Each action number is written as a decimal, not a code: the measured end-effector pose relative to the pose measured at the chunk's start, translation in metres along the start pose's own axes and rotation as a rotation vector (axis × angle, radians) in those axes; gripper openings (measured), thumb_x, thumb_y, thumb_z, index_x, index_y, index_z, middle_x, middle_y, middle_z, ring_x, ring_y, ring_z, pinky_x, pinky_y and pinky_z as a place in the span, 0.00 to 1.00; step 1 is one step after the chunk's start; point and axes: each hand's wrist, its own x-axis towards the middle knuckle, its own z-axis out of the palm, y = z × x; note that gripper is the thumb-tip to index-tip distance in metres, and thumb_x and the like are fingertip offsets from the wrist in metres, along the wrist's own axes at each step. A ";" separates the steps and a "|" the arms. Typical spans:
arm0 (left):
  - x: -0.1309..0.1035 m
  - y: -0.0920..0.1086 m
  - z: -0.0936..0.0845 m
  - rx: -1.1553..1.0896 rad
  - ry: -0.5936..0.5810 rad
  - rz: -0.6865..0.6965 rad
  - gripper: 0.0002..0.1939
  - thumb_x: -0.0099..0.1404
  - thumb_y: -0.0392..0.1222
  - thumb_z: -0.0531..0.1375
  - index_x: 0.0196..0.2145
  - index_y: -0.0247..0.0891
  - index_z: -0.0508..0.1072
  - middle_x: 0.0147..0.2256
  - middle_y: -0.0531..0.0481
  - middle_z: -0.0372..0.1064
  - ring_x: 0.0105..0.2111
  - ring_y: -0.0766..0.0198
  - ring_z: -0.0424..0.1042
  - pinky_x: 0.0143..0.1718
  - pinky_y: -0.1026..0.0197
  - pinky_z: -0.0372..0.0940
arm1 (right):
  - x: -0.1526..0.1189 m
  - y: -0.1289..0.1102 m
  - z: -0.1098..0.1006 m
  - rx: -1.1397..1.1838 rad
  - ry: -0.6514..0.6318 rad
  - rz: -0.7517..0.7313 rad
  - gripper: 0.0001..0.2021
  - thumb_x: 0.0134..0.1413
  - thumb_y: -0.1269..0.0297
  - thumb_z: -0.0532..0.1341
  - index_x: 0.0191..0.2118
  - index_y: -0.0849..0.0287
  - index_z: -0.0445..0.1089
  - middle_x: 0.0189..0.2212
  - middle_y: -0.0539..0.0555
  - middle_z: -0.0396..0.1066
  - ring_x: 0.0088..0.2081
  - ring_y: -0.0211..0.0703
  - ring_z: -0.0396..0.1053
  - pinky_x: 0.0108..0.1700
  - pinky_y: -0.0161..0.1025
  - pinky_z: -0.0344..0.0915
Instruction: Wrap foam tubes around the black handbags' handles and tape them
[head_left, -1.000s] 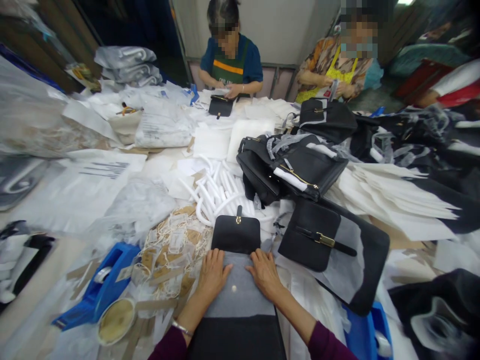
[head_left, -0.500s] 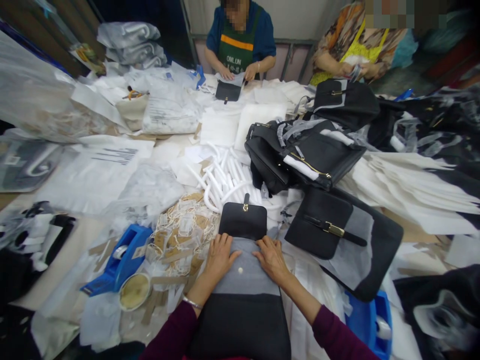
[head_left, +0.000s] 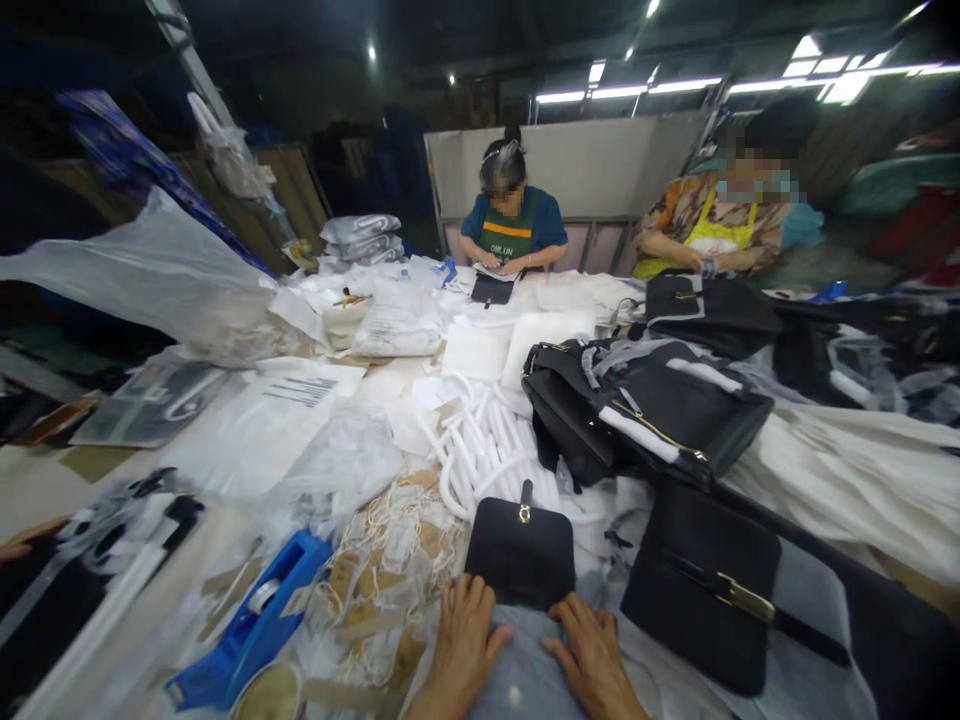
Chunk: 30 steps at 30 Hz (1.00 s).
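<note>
Showing, between one and two o'clock from the black flap [head_left: 520,548], a heap of black bags [head_left: 675,405] with gold zips and white wrapping. Laying out a buckled bag [head_left: 701,585] at three o'clock, black and smooth, with translucent tissue beneath its strap. Bunching white foam tubes [head_left: 491,435] at eleven o'clock and tangled string tags [head_left: 397,550] at nine, with a blue tape dispenser [head_left: 259,620] beyond, also near nine.

Placing that flap at six o'clock in the view: matte black, flat, nearly rectangular, with rounded upper corners. Covering the area just below it with a greyish, see-through tissue sheet [head_left: 525,650], faintly wrinkled and reaching the bottom edge of view.

Resting the left hand [head_left: 463,640] at the flap's seven o'clock corner and the right hand [head_left: 592,650] at its five o'clock corner, both palm down and open, thumbs turned inward over the sheet, gripping nothing.

Jutting towards twelve o'clock with a narrow black tab [head_left: 527,492]; glinting below that with a small gold clasp [head_left: 525,514]. Showing through the sheet, near six o'clock, as a pale round dot [head_left: 514,696].
</note>
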 end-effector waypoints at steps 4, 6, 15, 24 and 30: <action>0.003 0.002 -0.006 -0.041 0.026 0.038 0.10 0.64 0.44 0.56 0.42 0.41 0.70 0.46 0.46 0.68 0.52 0.51 0.62 0.57 0.44 0.51 | 0.002 0.000 -0.001 0.004 -0.016 0.007 0.05 0.57 0.60 0.58 0.39 0.51 0.67 0.39 0.53 0.69 0.42 0.49 0.66 0.44 0.45 0.57; 0.004 0.004 -0.010 -0.038 0.025 0.043 0.08 0.66 0.43 0.55 0.41 0.41 0.70 0.44 0.47 0.69 0.49 0.52 0.63 0.54 0.47 0.54 | 0.001 -0.004 -0.005 -0.005 -0.022 -0.012 0.04 0.58 0.61 0.57 0.39 0.51 0.66 0.39 0.52 0.69 0.43 0.48 0.65 0.45 0.46 0.56; 0.007 0.009 -0.019 0.118 0.007 0.061 0.16 0.71 0.43 0.44 0.35 0.40 0.69 0.37 0.47 0.69 0.42 0.54 0.63 0.45 0.49 0.54 | -0.001 -0.012 -0.017 -0.095 -0.057 0.040 0.07 0.64 0.60 0.53 0.39 0.54 0.67 0.35 0.50 0.71 0.43 0.46 0.62 0.50 0.46 0.49; 0.009 0.001 -0.015 0.042 -0.003 0.022 0.15 0.71 0.42 0.43 0.39 0.40 0.69 0.39 0.48 0.68 0.42 0.56 0.63 0.44 0.52 0.54 | 0.003 -0.005 -0.007 -0.210 -0.077 0.058 0.14 0.66 0.61 0.48 0.33 0.57 0.66 0.33 0.52 0.70 0.41 0.46 0.62 0.48 0.44 0.48; 0.008 0.002 -0.022 -0.015 -0.042 0.069 0.14 0.71 0.45 0.46 0.43 0.43 0.69 0.41 0.49 0.68 0.43 0.57 0.63 0.44 0.53 0.54 | 0.004 -0.013 -0.016 -0.258 -0.094 0.055 0.09 0.65 0.64 0.50 0.42 0.55 0.67 0.35 0.52 0.71 0.42 0.46 0.63 0.50 0.47 0.47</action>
